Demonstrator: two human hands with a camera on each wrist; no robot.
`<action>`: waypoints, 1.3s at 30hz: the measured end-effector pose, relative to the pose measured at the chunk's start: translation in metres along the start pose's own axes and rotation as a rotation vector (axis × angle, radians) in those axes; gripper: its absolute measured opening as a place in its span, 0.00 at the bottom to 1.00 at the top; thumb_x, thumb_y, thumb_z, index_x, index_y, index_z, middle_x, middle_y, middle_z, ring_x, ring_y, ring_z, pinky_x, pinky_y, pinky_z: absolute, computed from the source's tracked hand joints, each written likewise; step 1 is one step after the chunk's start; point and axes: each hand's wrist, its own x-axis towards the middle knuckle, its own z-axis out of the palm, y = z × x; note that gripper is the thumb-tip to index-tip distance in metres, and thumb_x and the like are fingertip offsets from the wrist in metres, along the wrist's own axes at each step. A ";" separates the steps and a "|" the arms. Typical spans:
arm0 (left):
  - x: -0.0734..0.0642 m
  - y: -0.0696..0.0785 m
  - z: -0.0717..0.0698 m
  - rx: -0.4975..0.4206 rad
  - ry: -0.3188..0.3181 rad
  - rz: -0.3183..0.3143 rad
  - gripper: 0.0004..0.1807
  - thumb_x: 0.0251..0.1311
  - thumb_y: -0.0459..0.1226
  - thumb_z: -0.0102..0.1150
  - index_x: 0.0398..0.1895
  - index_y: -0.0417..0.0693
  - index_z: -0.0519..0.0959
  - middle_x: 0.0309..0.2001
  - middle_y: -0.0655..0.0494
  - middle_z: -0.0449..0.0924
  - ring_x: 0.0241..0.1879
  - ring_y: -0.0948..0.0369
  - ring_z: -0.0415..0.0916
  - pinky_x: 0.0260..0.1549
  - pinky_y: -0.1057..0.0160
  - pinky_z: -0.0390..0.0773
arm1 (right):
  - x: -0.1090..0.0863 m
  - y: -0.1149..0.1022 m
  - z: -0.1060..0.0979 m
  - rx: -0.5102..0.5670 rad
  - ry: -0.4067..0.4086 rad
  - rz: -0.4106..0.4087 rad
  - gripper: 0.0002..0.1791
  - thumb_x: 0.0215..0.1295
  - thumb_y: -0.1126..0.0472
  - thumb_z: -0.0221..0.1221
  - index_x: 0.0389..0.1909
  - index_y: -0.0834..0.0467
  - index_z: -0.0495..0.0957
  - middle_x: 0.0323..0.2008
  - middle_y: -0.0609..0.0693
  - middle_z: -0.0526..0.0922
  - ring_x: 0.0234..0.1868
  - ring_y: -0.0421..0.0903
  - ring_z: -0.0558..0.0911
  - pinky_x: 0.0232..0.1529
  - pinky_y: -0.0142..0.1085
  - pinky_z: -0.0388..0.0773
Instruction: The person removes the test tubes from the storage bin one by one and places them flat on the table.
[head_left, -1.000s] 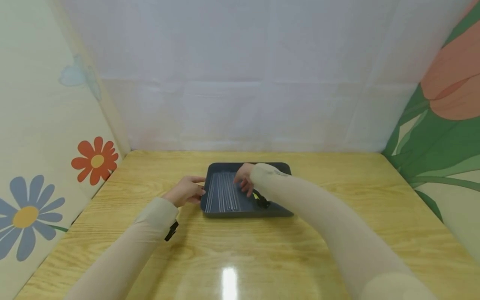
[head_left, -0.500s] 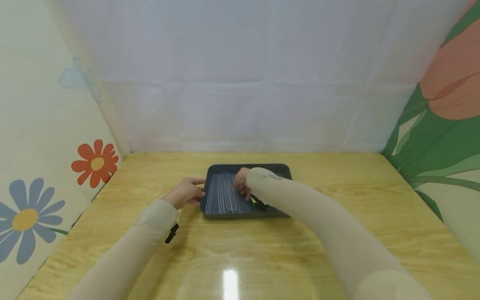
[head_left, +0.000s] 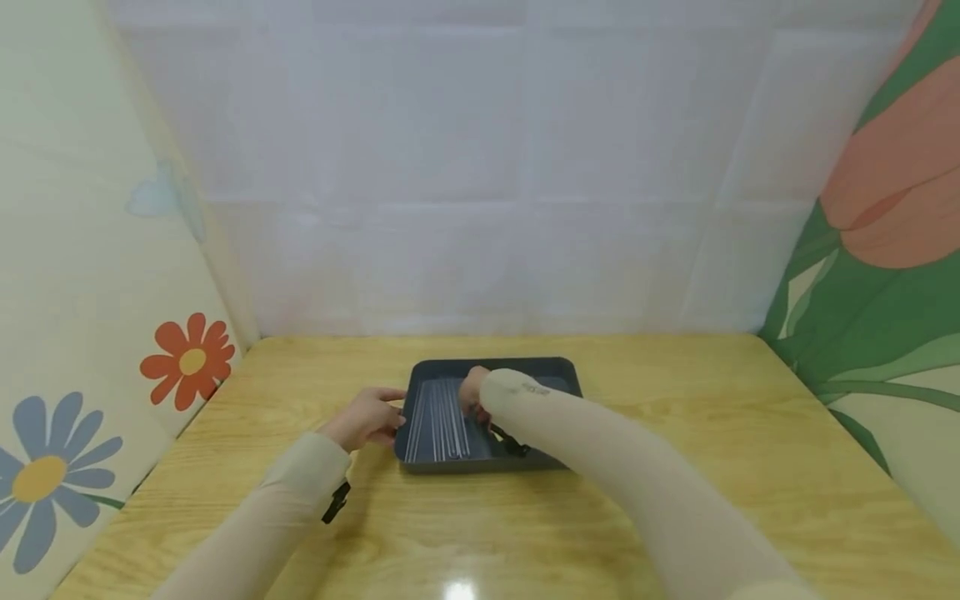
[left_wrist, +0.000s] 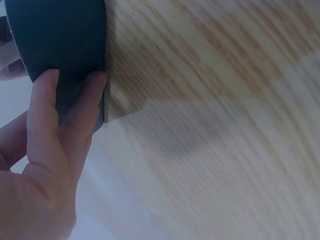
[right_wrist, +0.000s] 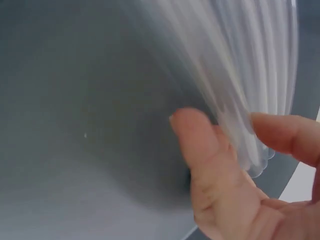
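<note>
A dark grey tray [head_left: 487, 467] lies on the wooden table. Several long clear tubes [head_left: 438, 425], like straws, lie side by side in its left part. My left hand [head_left: 367, 419] is at the tray's left side; in the left wrist view its nearly straight fingers [left_wrist: 45, 112] touch the outer wall [left_wrist: 55, 40]. Over the middle of the tray, my right hand [head_left: 474, 395] holds a clear tube [right_wrist: 235, 120] between thumb and finger, near the rounded ends. Whether it holds more than one, I cannot tell. The right sleeve hides part of the tray's right side.
Bare tabletop [head_left: 675, 400] shows on both sides of the tray. Behind the table hangs a white cloth [head_left: 480, 208]. Flower-patterned panels stand at left [head_left: 75, 292] and right [head_left: 885, 317]. Black straps [head_left: 337, 502] sit at the wrists.
My right hand's fingers have closed in on the tubes from a looser pose. The left hand stays at the tray's side. The head view has tilted up slightly, so everything sits lower.
</note>
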 end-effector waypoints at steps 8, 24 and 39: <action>0.001 -0.003 0.002 0.024 0.009 0.008 0.32 0.62 0.20 0.46 0.71 0.27 0.56 0.58 0.24 0.69 0.29 0.56 0.78 0.25 0.61 0.79 | -0.020 0.004 -0.015 0.182 -0.009 0.013 0.13 0.62 0.71 0.59 0.46 0.72 0.76 0.16 0.53 0.66 0.16 0.47 0.69 0.22 0.46 0.81; -0.001 -0.001 0.002 0.046 0.012 0.024 0.32 0.64 0.21 0.47 0.71 0.27 0.55 0.60 0.22 0.66 0.28 0.56 0.79 0.25 0.61 0.80 | -0.072 0.018 -0.049 0.445 -0.131 -0.044 0.22 0.60 0.72 0.52 0.56 0.76 0.70 0.29 0.58 0.74 0.26 0.48 0.73 0.35 0.45 0.83; -0.003 -0.002 0.007 0.016 0.044 0.027 0.32 0.62 0.19 0.44 0.71 0.27 0.55 0.57 0.22 0.69 0.33 0.51 0.81 0.26 0.58 0.81 | -0.074 0.044 -0.072 0.502 -0.180 -0.126 0.23 0.69 0.66 0.51 0.63 0.70 0.67 0.39 0.59 0.76 0.36 0.50 0.77 0.30 0.43 0.82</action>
